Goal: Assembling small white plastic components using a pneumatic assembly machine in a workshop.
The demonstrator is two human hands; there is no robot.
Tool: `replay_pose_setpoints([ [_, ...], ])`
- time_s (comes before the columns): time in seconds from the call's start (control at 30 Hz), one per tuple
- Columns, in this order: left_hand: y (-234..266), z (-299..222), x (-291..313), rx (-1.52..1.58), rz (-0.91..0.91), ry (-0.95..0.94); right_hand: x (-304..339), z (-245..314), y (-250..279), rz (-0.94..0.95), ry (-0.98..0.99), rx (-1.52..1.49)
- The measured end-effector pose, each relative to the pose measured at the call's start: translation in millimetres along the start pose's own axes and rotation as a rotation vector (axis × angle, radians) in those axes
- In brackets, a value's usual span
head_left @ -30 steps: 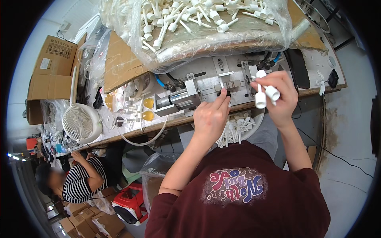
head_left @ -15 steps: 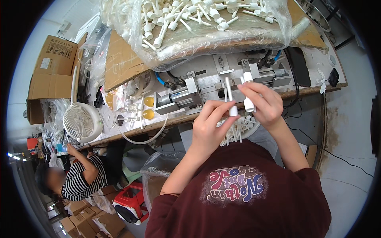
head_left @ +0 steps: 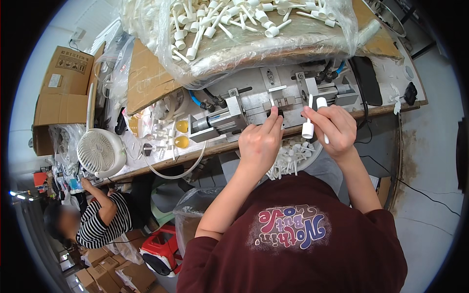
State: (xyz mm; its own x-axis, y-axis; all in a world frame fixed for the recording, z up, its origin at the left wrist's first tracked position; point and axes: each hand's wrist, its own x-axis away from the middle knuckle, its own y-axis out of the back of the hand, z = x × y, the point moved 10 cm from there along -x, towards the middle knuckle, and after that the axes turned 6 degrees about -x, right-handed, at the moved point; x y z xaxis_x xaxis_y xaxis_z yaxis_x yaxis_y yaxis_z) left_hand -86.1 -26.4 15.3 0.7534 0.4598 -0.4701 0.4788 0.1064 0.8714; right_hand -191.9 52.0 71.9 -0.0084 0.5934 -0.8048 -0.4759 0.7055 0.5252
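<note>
My left hand (head_left: pixel 259 144) reaches up to the metal clamping fixture (head_left: pixel 293 103) on the bench. Its fingers are closed at the fixture's middle, and a white stem (head_left: pixel 272 97) shows just past the fingertips; the rest of that piece is hidden under them. To the right, my right hand (head_left: pixel 336 129) pinches two white plastic stemmed caps. One stemmed cap (head_left: pixel 308 130) has its cup end low and its stem pointing up. The other stemmed cap (head_left: pixel 321 102) is turned the opposite way, cup end up, with its stem running down through the fingers.
Two pneumatic cylinders, left (head_left: pixel 220 122) and right (head_left: pixel 327 92), flank the fixture. Behind it lies a plastic-lined carton (head_left: pixel 234 53) heaped with white stemmed caps. More lie in a container (head_left: pixel 293 158) at my lap. A white fan (head_left: pixel 101 151) and a co-worker (head_left: pixel 105 219) are at left.
My left hand has moved forward and left, carrying its stemmed cap to the fixture. My right hand has shifted slightly right and down, still with two stemmed caps, now spread apart.
</note>
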Motion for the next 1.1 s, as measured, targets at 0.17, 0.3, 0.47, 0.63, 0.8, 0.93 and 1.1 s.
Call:
replay_pose_setpoints([
  [0.17, 13.6, 12.1, 0.0, 0.465, -0.017, 0.17, 0.0, 11.0, -11.0, 0.082, 0.094, 0.06],
  [0.3, 31.6, 7.4, 3.8, 0.802, -0.101, 0.212, 1.2, 20.4, -21.6, 0.1, 0.094, 0.006],
  [0.47, 24.8, 13.1, 13.7, 0.557, -0.096, 0.23, -3.4, -3.3, -10.7, -0.07, -0.128, -0.101],
  [0.63, 6.1, 6.0, 15.2, 0.11, -0.025, 0.07, 7.8, -39.5, -1.4, -0.189, -0.537, -0.431],
  [0.8, 1.8, 4.6, 0.1, 0.042, -0.01, 0.023, 24.0, -46.3, -4.2, -0.169, -0.813, -0.589],
  [0.93, 1.1, 2.8, -0.4, 0.012, 0.004, 0.012, 27.8, -56.0, -7.2, -0.152, -0.84, -0.694],
  [1.1, 20.4, 7.7, -3.5, 0.437, -0.033, 0.109, 56.9, -63.3, -45.8, -0.056, -1.297, -1.085],
])
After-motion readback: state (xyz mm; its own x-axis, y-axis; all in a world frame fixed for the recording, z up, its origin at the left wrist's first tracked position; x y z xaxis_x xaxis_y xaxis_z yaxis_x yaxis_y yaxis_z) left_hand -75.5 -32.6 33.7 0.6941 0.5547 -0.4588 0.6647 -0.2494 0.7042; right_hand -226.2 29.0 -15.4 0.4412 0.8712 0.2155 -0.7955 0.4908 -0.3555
